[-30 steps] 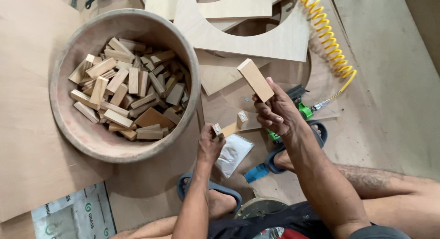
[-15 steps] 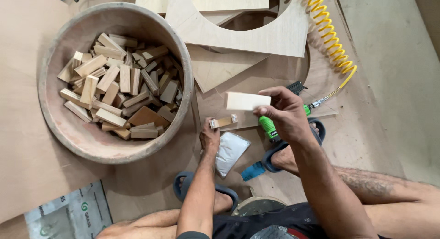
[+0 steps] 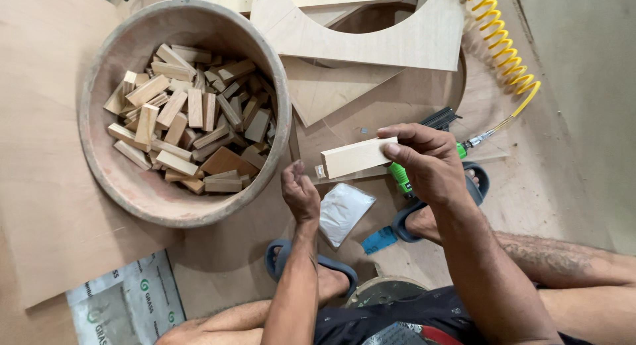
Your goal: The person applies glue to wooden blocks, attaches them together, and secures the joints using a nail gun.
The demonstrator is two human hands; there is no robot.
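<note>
My right hand [image 3: 430,163] grips one end of a pale rectangular wooden block [image 3: 354,157] and holds it level above the floor. My left hand [image 3: 299,189] hovers just left of and below the block's free end, fingers curled. A tiny pale piece [image 3: 320,171] sits at that end, and I cannot tell whether my left hand holds it. To the left stands a large round bowl [image 3: 152,202] filled with several similar wooden blocks [image 3: 192,120].
A green air tool [image 3: 399,176] lies under my right hand, joined to a yellow coiled hose [image 3: 500,34]. Plywood sheets with curved cutouts [image 3: 397,40] lie beyond. A grey-white pad [image 3: 344,209] lies between my slippered feet [image 3: 281,259]. A printed sheet [image 3: 126,298] lies at lower left.
My right hand has turned the block from a tilted pose to level and lowered it towards my left hand. The left hand has stayed nearly in place.
</note>
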